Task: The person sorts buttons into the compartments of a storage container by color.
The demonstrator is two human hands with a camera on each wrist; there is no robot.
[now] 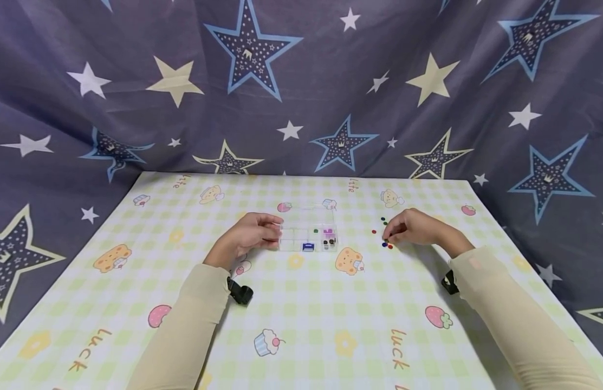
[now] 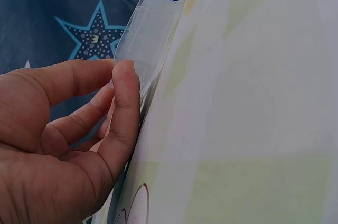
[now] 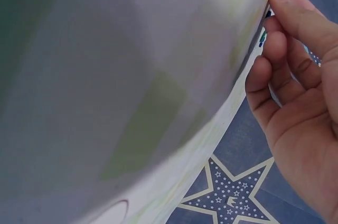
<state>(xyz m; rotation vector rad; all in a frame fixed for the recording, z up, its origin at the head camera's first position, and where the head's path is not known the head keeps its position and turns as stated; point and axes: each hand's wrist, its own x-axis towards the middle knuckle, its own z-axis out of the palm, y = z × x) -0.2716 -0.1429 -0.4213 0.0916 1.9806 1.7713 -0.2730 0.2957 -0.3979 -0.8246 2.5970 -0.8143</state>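
**Clear plastic box held at its left end, beads under the right fingertips**

The box [image 1: 308, 234] is a shallow, rectangular organiser of clear, smooth plastic, split by thin walls into small square compartments. It lies flat near the middle of the table [image 1: 330, 325], with a blue clasp [image 1: 308, 247] on its near edge. A few compartments on its right side hold small things: a purple one, some dark ones and a single green bead; they are too small to tell more.

The left hand [image 1: 250, 234] rests on the cloth at the box's left end. In the left wrist view its thumb [image 2: 124, 102] and index finger pinch the box's translucent edge [image 2: 142, 44], the other fingers loosely curled behind.

Just right of the box, apart from it, lies a loose scatter of tiny round beads [image 1: 385, 234], red, green and blue, glossy and hard-looking. The right hand [image 1: 415, 227] arches over them, fingertips down among the beads. In the right wrist view its fingers [image 3: 280, 55] are curled with the tips close to the coloured beads; whether a bead is caught between them I cannot tell.

The tablecloth is smooth, pale green-and-yellow check printed with bears, strawberries and cupcakes. Behind hangs a soft, creased dark blue curtain [image 1: 301, 81] with stars.
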